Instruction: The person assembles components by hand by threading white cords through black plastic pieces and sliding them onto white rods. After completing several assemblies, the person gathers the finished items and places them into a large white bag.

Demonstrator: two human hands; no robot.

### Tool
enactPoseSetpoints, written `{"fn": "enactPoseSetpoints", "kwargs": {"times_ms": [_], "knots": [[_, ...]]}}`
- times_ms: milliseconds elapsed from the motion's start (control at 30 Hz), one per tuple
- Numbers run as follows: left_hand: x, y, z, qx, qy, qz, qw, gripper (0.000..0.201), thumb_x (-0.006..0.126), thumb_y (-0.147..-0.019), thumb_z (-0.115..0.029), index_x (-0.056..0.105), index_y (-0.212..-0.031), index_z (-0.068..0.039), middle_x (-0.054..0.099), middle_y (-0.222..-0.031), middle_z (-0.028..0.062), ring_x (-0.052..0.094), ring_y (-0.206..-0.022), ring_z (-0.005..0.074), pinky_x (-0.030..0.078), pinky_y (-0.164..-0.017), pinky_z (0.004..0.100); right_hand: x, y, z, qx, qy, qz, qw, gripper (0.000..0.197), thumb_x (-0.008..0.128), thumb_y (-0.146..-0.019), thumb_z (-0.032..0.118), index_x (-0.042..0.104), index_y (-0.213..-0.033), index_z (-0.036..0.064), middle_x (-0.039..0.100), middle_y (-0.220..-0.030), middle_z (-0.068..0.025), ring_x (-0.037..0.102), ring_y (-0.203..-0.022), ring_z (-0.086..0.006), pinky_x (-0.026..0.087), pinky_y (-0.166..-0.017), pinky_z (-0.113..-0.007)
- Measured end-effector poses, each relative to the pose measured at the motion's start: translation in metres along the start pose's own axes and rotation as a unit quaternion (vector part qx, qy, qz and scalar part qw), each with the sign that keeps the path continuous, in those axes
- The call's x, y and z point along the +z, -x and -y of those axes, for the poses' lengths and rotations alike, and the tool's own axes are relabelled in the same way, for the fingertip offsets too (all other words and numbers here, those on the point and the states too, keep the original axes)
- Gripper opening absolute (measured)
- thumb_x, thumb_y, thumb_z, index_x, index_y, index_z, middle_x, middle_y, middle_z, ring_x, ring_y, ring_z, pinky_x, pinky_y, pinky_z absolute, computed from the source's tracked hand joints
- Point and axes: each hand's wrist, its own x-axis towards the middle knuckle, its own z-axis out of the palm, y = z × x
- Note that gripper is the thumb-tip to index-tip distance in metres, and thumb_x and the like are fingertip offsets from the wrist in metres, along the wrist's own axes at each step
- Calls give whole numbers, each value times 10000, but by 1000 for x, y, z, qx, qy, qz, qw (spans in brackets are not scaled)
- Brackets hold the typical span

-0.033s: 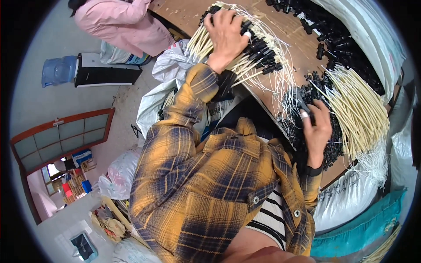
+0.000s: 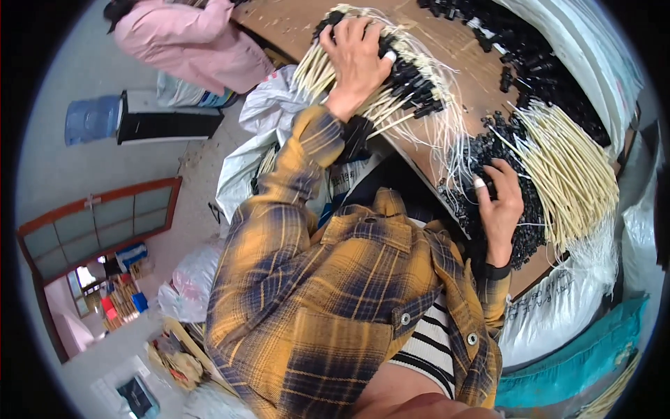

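Brown surface [image 2: 481, 91] stretching away at the top, and it's busy. Right under your left hand [image 2: 356, 59] lies the bundle of pale sticks [image 2: 312, 75] with its black end pieces [image 2: 413, 92]; your fingers are spread across the top, nothing pinched that I can see. White cords [image 2: 450, 136] spill from it toward your other side. Over to your right hand [image 2: 502, 202]: it's at the heap of small black pieces [image 2: 528, 234], fingers curled, thumb near the fingertips; whether anything is pinched there, I cannot tell. And there's the change: a dark grey piece showed at those fingertips an instant ago, and now it can't be made out. Let go, or merely turned out of sight, I'd judge; your left hand keeps its place on the bundle, so that side of the work looks steady. Just beside the heap, a sheaf of pale sticks [image 2: 572, 181] fans out, more black parts [image 2: 551, 77] beyond it. Further out, a white sack [image 2: 558, 318] carries dark lettering, small and bent by the lens; a teal sack [image 2: 572, 370] lies below. Across the room, a person in a pink top [image 2: 178, 42] and a blue water bottle [image 2: 91, 120].
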Motion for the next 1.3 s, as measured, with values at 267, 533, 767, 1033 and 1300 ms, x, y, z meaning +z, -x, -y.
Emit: {"fn": "enactPoseSetpoints", "kwargs": {"times_ms": [267, 533, 767, 1033, 1300], "knots": [[61, -14, -123, 92, 324, 289, 896, 366, 557, -781, -113, 639, -1137, -92, 629, -1130, 131, 563, -1084, 320, 469, -929, 442, -30, 7, -70, 91, 95, -100, 986, 153, 696, -810, 87, 672, -954, 39, 630, -806, -89, 586, -614, -183, 459, -578, -290], [157, -28, -132, 77, 130, 351, 924, 336, 557, -809, -96, 686, -1108, -174, 601, -1063, 156, 550, -1046, 340, 455, -859, 464, -74, 13, -95, 170, 277, -1, 946, 164, 669, -787, 109, 634, -940, 61, 618, -963, -97, 603, -805, -324, 479, -677, -398], [82, -14, -135, 21, 259, 375, 890, 327, 604, -813, -153, 662, -1132, -113, 645, -908, 121, 604, -891, 215, 465, -808, 403, -62, 4, -67, 42, 119, -52, 991, 224, 599, -881, 64, 621, -1103, 46, 667, -955, -111, 651, -799, -287, 498, -691, -337], [53, 24, -124, 81, 495, 346, 793, 430, 512, -823, 2, 610, -1217, -138, 664, -1088, 58, 640, -950, 192, 520, -821, 347, -27, 6, -39, 70, 11, 5, 997, 191, 639, -864, 67, 671, -1050, 47, 655, -833, -116, 627, -678, -232, 482, -624, -287], [41, 25, -118, 96, 422, 358, 827, 428, 469, -692, 112, 628, -1044, -70, 614, -883, 129, 611, -904, 336, 496, -766, 437, -11, 15, -18, 99, -5, -49, 994, 164, 643, -859, 115, 680, -1019, 109, 621, -758, -92, 603, -625, -286, 465, -542, -343]]}}
